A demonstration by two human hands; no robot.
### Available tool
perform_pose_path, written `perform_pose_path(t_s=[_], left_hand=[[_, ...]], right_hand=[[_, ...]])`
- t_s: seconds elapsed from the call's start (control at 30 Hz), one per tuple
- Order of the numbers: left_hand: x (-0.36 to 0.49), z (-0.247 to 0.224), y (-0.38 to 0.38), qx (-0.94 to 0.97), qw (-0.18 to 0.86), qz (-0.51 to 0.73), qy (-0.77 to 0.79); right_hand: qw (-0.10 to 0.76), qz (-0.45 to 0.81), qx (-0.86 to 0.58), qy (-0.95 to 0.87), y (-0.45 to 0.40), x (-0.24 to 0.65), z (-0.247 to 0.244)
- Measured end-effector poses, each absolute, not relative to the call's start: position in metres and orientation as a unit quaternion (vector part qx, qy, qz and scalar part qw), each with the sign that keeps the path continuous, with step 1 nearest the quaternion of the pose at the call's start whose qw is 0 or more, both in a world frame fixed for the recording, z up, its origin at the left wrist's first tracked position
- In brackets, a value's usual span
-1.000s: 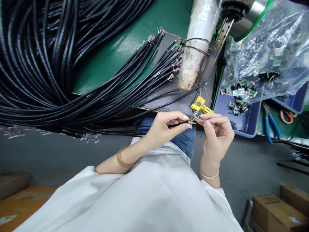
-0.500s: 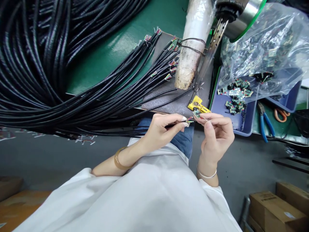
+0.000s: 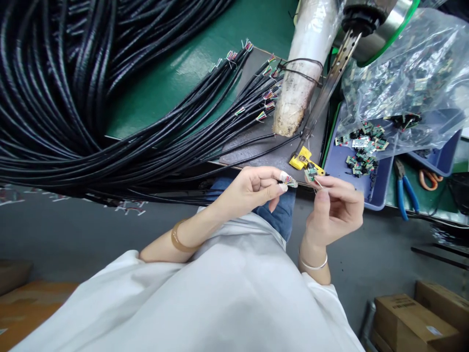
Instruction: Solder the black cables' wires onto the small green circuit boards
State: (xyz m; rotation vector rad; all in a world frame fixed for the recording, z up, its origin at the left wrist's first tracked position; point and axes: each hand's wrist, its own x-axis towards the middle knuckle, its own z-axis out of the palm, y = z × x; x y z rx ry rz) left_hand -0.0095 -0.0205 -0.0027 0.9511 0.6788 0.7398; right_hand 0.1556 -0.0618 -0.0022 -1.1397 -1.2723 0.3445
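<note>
My left hand (image 3: 258,188) pinches the stripped end of a black cable between thumb and forefinger, and its thin coloured wires (image 3: 290,181) fan out past the fingertips. A little to the right, my right hand (image 3: 333,205) is closed on a small green circuit board (image 3: 311,174), held at the fingertips. One pale thin wire shows by the right thumb. The board and the cable's wires are apart. Just beyond the board, the soldering iron (image 3: 326,93) slants down, its tip at a yellow piece (image 3: 301,159) on the grey mat.
Many black cables (image 3: 164,132) sweep in from the left, their stripped ends on the grey mat (image 3: 252,146). A white wrapped tube (image 3: 298,93) stands over it. On the right are a blue tray (image 3: 381,193) of circuit boards, a plastic bag (image 3: 414,83), blue-handled pliers (image 3: 406,190) and orange-handled scissors (image 3: 428,179).
My right hand has shifted slightly right with the circuit board, widening the gap to the left hand. The left hand's other fingers have loosened. The whole view has shifted a little.
</note>
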Motion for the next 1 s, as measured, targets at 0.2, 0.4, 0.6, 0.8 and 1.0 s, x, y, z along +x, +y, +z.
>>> perform_pose_path(t_s=[0.2, 0.4, 0.6, 0.8, 1.0], left_hand=[[-0.006, -0.009, -0.024, 0.470, 0.737, 0.370, 0.314], [-0.003, -0.014, -0.027, 0.498, 0.709, 0.374, 0.332], [-0.001, -0.004, -0.018, 0.466, 0.682, 0.419, 0.377], [0.000, 0.006, -0.008, 0.463, 0.687, 0.420, 0.371], [0.002, 0.009, 0.000, 0.484, 0.667, 0.427, 0.372]], right_hand=[[0.571, 0.088, -0.488, -0.654, -0.069, 0.152, 0.000], [0.538, 0.095, -0.491, -0.679, -0.066, 0.148, 0.004], [0.572, 0.091, -0.537, -0.613, -0.057, 0.159, -0.006], [0.534, 0.108, -0.529, -0.651, -0.051, 0.157, -0.012], [0.519, 0.048, -0.506, -0.687, -0.044, 0.157, -0.012]])
